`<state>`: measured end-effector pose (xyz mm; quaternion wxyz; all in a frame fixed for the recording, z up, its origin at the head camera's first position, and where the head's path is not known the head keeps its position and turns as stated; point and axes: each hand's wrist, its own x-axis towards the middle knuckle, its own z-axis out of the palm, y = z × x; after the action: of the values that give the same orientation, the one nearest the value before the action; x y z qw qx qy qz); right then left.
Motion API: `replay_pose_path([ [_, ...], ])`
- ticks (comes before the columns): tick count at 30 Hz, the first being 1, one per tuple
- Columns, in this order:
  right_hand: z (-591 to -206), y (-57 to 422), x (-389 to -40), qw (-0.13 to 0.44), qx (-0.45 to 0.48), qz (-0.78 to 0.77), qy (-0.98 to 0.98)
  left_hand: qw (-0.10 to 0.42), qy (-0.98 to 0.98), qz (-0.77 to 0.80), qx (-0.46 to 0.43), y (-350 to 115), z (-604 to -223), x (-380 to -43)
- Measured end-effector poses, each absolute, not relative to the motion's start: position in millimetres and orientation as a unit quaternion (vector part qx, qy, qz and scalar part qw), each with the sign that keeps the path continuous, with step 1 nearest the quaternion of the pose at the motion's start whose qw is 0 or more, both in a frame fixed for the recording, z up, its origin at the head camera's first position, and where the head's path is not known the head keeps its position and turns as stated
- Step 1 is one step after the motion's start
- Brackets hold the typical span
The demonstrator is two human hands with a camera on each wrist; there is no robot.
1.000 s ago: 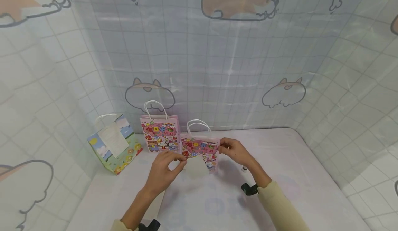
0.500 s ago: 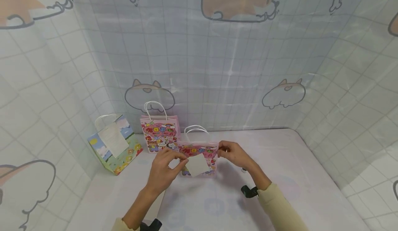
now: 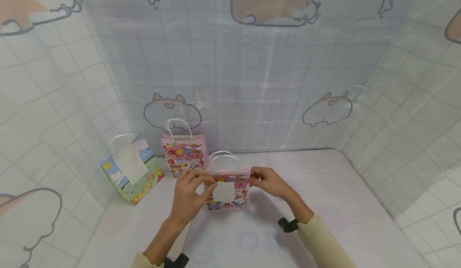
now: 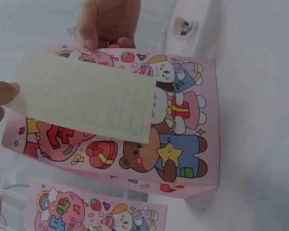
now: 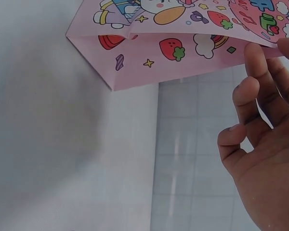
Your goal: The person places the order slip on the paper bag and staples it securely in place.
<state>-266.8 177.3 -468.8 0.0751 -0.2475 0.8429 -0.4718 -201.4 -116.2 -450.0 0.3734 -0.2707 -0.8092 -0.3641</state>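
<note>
Between finger and thumb, my left hand pinches the upper left corner of a pale lined note sheet. The note hangs over the front of a pink cartoon paper bag with white rope handles. In the left wrist view the ruled lines of the note show; whether it touches the bag I cannot tell. My right hand pinches the bag's right edge near the top. In the right wrist view its thumb and forefinger meet on the bag's edge, and the other fingers are bent loosely.
Behind stands a matching pink bag. To the left leans a blue and green bag with a white sheet on its front. A pale flat strip lies beneath my left forearm. A small white object sits beyond the bag.
The held bag has come nearer to me and slightly left, with my right hand moving along. The note has turned from tilted to nearly straight against the bag's front.
</note>
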Motion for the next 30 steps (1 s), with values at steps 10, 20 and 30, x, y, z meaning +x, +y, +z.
replay_pose_path([
  [10, -467.2, 175.5, -261.0, 0.080, -0.283, -0.457, 0.840, 0.373, -0.815, -0.372, -0.242, -118.0, -454.5, -204.7],
  [20, -470.2, 172.7, -258.0, 0.080, -0.291, -0.451, 0.840, 0.375, -0.813, -0.381, -0.229, -116.1, -458.7, -208.7],
  [30, -471.4, 171.7, -254.5, 0.079, -0.289, -0.443, 0.845, 0.383, -0.811, -0.387, -0.216, -114.8, -462.8, -210.5],
])
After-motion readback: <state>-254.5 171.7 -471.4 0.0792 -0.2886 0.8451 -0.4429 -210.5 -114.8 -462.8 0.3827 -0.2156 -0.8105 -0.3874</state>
